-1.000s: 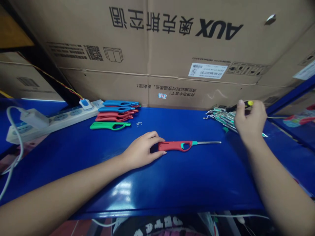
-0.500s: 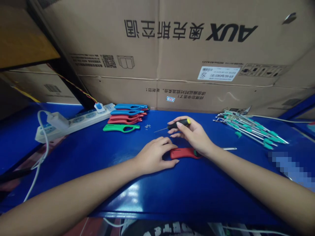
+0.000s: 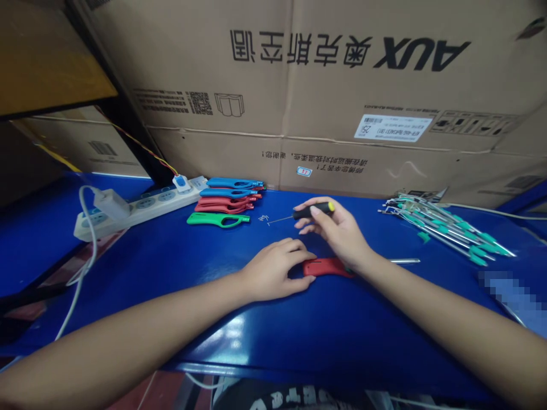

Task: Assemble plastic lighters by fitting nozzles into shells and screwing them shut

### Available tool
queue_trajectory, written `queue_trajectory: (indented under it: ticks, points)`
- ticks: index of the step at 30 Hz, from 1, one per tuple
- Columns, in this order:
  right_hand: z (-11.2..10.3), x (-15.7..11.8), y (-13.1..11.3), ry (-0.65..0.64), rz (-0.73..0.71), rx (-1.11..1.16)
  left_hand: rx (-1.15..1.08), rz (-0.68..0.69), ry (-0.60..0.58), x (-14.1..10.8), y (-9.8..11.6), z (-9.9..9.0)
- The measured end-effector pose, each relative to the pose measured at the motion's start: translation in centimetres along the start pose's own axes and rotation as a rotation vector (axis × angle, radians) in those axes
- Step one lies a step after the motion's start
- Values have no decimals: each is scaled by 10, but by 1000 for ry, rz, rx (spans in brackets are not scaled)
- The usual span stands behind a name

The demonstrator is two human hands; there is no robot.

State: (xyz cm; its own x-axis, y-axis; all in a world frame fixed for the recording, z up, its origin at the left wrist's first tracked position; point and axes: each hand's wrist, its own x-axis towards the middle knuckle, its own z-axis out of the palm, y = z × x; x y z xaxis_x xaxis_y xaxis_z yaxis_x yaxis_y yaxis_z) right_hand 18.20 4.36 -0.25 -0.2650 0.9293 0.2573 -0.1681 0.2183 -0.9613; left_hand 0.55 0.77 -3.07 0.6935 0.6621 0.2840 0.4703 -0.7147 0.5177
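Observation:
My left hand (image 3: 276,270) rests on the blue tabletop, thumb and fingers closed about the left end of a red long-necked lighter (image 3: 327,266). The lighter lies flat; its metal tube (image 3: 405,261) sticks out to the right from under my right wrist, and its middle part is hidden there. Above it, my right hand (image 3: 342,228) grips a screwdriver (image 3: 311,210) with a black handle and yellow end. Its thin shaft points left, the tip right by a small heap of tiny screws (image 3: 262,218). Whether the tip touches a screw I cannot tell.
Blue, red and green lighter bodies (image 3: 220,220) lie stacked behind on the left, beside a white power strip (image 3: 141,208). Metal tubes with green parts (image 3: 448,228) are piled at right. A large cardboard box (image 3: 256,125) stands along the back. A pixelated object (image 3: 517,302) sits far right.
The screwdriver tip has come closer to the small screws. My left hand keeps its hold on the red lighter. The whole view has shifted slightly.

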Motion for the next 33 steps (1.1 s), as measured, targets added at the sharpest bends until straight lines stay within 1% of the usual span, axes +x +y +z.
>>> queue_trajectory:
  ticks: [4,7,10,13,18,20,22,26,33]
  points:
    - [-19,-14,-23,162,-72,61,-35,44,-27,1,-1,0]
    - [-34,-25,-36,267,-88,93,-35,72,-53,1,1,2]
    - [-42,-33,-39,329,-80,131,-41,77,-68,1,6,4]
    - [-43,-37,-36,363,-32,183,-107,57,-35,-1,11,6]
    - [-41,-40,-27,351,68,252,-274,17,96,-3,12,7]
    - [-41,-41,-25,338,84,268,-288,43,146,-2,11,6]
    - [-42,-43,-24,333,96,277,-293,98,180,-1,9,4]
    - [-41,-44,-25,328,112,284,-304,166,194,0,8,2]
    - [-41,-45,-25,330,128,297,-297,211,214,-1,9,2]
